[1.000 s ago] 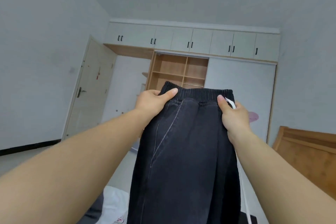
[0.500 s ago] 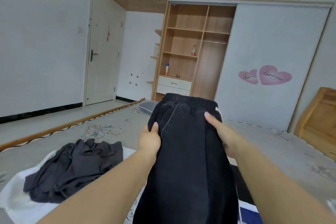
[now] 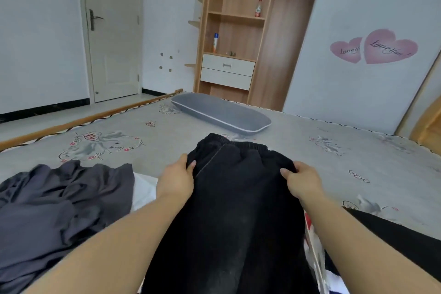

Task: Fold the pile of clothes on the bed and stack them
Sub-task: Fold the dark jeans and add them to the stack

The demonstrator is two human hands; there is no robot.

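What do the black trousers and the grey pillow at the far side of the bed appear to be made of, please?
Black trousers: probably washed denim or heavy cotton, matte, with pale contrast stitching and a gathered elastic waistband.
Grey pillow: seemingly smooth woven fabric, faintly sheened, with white piping along its edge; its filling cannot be seen.

There were two hands [image 3: 175,180] [image 3: 304,182], one pair of black trousers [image 3: 236,198], one grey garment [image 3: 59,205], one pillow [image 3: 222,113], two bottles [image 3: 258,8] [image 3: 215,42], two drawers [image 3: 228,64] [image 3: 225,78], one door [image 3: 112,31] and two heart stickers [image 3: 346,51] [image 3: 389,46].
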